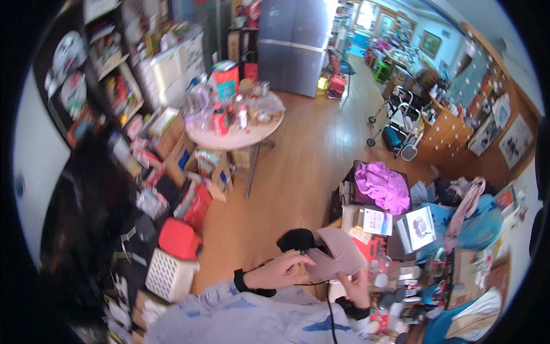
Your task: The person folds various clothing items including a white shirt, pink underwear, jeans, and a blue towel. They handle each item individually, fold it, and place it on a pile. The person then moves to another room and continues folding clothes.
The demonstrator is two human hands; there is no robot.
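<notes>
A dusty-pink padded fabric item (341, 249) with a black part (296, 240) is held up in front of my torso; its exact kind is unclear. My right hand (356, 287) grips its lower right edge, thumb on the near face. At its left side is my left hand (281, 270), fingers bent and the index finger lying against the fabric. Whether these fingers pinch it is hard to see. A thin black cable (331, 307) runs below the item and down over my patterned clothing (253, 318). Both wrists wear black bands.
On my right, a cluttered surface holds jars, a white box (416, 229) with a printed picture, and purple cloth (382, 187). A red-lidded white basket (172, 275) and cartons line the left. Ahead stand a loaded round table (234, 139), a fridge (292, 47) and a walker (395, 122).
</notes>
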